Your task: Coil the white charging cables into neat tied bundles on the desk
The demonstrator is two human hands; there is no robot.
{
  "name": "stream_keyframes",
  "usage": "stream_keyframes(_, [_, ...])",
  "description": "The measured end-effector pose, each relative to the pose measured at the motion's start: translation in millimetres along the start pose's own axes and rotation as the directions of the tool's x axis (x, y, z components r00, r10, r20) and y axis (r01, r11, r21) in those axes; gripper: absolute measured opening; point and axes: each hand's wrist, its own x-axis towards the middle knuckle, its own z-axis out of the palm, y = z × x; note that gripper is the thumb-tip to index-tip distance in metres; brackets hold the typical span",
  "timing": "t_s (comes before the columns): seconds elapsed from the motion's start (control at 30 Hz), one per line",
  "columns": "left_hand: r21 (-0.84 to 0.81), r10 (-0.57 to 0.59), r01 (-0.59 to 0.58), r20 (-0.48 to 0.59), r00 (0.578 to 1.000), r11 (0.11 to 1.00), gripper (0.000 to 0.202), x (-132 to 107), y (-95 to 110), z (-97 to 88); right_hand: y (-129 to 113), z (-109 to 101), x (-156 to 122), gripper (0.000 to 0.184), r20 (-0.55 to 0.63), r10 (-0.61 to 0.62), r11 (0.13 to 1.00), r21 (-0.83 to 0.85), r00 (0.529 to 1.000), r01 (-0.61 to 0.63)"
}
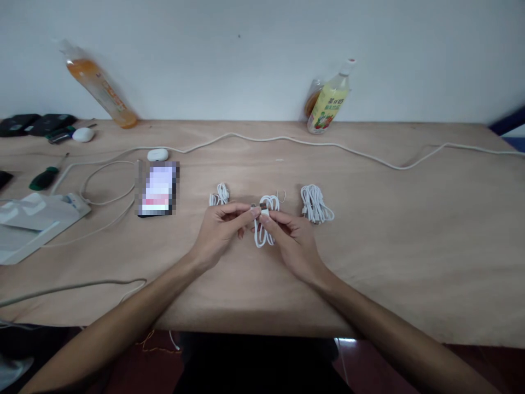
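Observation:
Over the middle of the wooden table [394, 257], a coiled white USB cable [259, 238] hangs between my hands. My left hand [223, 230] pinches one of its ends, where a small metal plug shows at the fingertips. Close beside it, my right hand [296, 238] is closed on the other end, a USB plug with a white housing. Both plugs nearly touch. Behind my left hand lies a small white cable bundle [221, 194], partly hidden by the fingers. To the right of my right hand rests a bundle of several white cables [315, 203].
A phone [158, 189] and a white earbud case [158, 155] lie to the left. A long white cord [283, 139] crosses the back. An orange drink bottle [102, 90] and a yellow-labelled bottle [330, 101] stand by the wall. A green-handled screwdriver [44, 178] lies far left.

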Motion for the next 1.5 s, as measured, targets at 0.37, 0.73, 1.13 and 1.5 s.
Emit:
stream_keyframes(0.37, [-0.045,0.030,-0.029,0.027,0.999,0.999,0.026,-3,0,1.7,9,1,-1,0.039,-0.067,0.059,0.996,0.076,0.996,-0.054])
stream_keyframes(0.73, [-0.102,-0.108,0.122,0.134,0.985,0.987,0.084,-11,-13,3.7,20,2,1,0.045,-0.035,0.138,0.952,0.279,0.990,-0.123])
stream_keyframes(1.13, [-0.401,-0.184,0.275,0.251,0.950,0.874,0.035,-13,-12,13.5,9,3,1,0.050,0.028,0.180,0.931,0.318,0.983,-0.179])
stream_keyframes(1.5, [-0.277,-0.196,0.241,0.183,0.963,0.930,0.047,-9,-24,6.7,3,-2,-3,0.044,0.010,0.086,0.983,0.163,0.996,-0.086])
